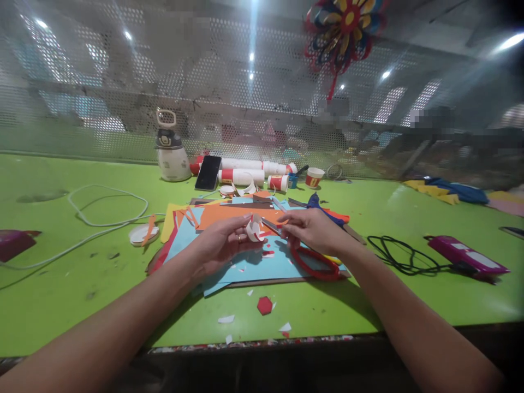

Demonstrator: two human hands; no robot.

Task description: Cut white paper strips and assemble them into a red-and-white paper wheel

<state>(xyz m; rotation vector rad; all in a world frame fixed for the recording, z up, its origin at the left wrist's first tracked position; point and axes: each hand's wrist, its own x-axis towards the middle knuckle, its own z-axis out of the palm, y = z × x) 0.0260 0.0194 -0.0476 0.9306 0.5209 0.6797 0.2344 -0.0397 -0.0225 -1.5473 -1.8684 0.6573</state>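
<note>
My left hand [230, 240], palm up with a ring on one finger, grips a small white paper cup piece [254, 230] with a cut edge. In my right hand [311, 228] is a pair of scissors [315, 266] with red handles. My fingers close around it near the blades, and the handles hang below the hand. The blade tip points at the cup piece, close to its rim; whether it touches I cannot tell. Beneath both hands lie light blue paper sheets [221, 278] and orange paper [215, 214], sprinkled with red and white scraps.
A red hexagon [265, 305] lies near the green table's [344, 311] front edge. Behind are stacked paper cups [241, 176], a phone [208, 172], a bottle [174, 161] and a single cup [315, 177]. Purple devices [469, 255] with cables lie at the sides. A pinwheel [349, 19] hangs above.
</note>
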